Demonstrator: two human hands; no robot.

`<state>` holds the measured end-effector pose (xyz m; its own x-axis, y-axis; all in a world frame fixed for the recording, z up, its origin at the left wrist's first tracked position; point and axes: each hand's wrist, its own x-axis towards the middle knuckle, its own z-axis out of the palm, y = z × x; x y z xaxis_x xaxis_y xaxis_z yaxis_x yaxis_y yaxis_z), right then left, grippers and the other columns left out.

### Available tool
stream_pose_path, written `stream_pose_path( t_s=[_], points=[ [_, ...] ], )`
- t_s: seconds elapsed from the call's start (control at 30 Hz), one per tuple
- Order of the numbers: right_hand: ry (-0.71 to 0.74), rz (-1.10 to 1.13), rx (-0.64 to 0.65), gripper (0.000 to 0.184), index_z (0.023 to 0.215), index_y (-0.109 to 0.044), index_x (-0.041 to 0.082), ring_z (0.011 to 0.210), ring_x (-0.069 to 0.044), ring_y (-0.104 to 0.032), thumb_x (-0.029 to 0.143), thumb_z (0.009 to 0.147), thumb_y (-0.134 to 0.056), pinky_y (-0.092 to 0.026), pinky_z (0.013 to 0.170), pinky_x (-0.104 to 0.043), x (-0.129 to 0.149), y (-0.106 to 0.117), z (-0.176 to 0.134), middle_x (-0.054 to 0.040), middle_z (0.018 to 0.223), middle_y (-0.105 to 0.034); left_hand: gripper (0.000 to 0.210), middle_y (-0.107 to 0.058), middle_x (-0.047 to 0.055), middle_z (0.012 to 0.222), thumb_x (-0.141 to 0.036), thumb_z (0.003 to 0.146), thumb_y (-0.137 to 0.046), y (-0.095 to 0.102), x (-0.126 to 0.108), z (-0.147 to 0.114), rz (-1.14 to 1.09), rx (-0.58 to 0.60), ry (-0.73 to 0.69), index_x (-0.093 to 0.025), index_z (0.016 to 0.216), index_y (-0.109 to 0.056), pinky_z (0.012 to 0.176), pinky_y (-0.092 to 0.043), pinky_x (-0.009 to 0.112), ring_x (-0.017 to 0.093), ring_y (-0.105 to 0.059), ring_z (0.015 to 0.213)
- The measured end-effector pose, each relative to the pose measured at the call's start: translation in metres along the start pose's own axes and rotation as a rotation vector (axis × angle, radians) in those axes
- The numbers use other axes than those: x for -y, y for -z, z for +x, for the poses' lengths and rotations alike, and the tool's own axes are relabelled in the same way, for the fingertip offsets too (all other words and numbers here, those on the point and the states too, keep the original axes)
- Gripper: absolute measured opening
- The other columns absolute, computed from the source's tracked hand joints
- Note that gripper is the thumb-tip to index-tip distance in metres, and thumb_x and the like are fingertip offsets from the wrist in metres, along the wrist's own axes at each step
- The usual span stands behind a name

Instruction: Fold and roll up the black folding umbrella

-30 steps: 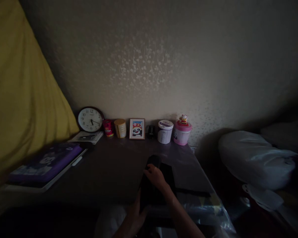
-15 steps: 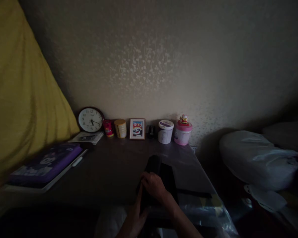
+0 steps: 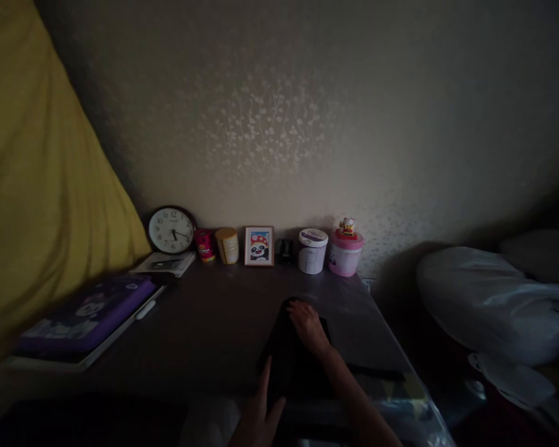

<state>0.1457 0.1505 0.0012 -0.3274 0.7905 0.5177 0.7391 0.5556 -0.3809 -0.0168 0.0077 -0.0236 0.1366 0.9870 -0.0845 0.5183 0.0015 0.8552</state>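
A black, soft-looking item (image 3: 279, 354) with a long, dark strap (image 3: 377, 372) lies near the front of the table; in the dim light I cannot make out its kind. My right hand (image 3: 309, 326) rests on its far end, fingers stretched forward over the dark surface. At its near left side is my left hand (image 3: 261, 413), with forefinger and thumb spread apart against the item. The left hand's other fingers are hidden in shadow.
Along the wall stand a clock (image 3: 171, 230), a red can (image 3: 205, 246), a yellow-lidded tub (image 3: 228, 246), a framed panda picture (image 3: 259, 246), a white tub (image 3: 313, 251) and a pink tub (image 3: 345, 254). A purple case (image 3: 93, 313) lies left; a pale bag (image 3: 489, 304) bulges right.
My right hand has moved away from the left, forward and right, onto the black item's far end. My left hand stays near the front, its forefinger and thumb still apart.
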Motion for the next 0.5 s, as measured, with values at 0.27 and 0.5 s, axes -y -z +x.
stream_pose_path(
  t_s=[0.27, 0.5],
  points=[
    [0.149, 0.093, 0.033, 0.022, 0.097, -0.063, 0.020, 0.105, -0.016, -0.052, 0.024, 0.089, -0.042, -0.036, 0.095, -0.034, 0.019, 0.008, -0.008, -0.0045, 0.103, -0.064, 0.066, -0.022, 0.004, 0.146, -0.030, 0.081, -0.042, -0.008, 0.012, 0.001, -0.077, -0.056, 0.001, -0.016, 0.140, -0.015, 0.111, -0.008, 0.032, 0.015, -0.012, 0.135],
    [-0.166, 0.016, -0.133, 0.030, 0.106, -0.060, 0.016, 0.107, -0.021, -0.052, 0.019, 0.084, -0.041, -0.037, 0.094, -0.040, -0.019, -0.001, -0.005, -0.0107, 0.112, -0.061, 0.066, -0.026, 0.008, 0.145, -0.028, 0.083, -0.040, 0.000, 0.000, -0.001, -0.065, -0.003, 0.008, -0.013, 0.140, -0.012, 0.111, -0.015, 0.034, 0.016, -0.017, 0.135]
  ],
)
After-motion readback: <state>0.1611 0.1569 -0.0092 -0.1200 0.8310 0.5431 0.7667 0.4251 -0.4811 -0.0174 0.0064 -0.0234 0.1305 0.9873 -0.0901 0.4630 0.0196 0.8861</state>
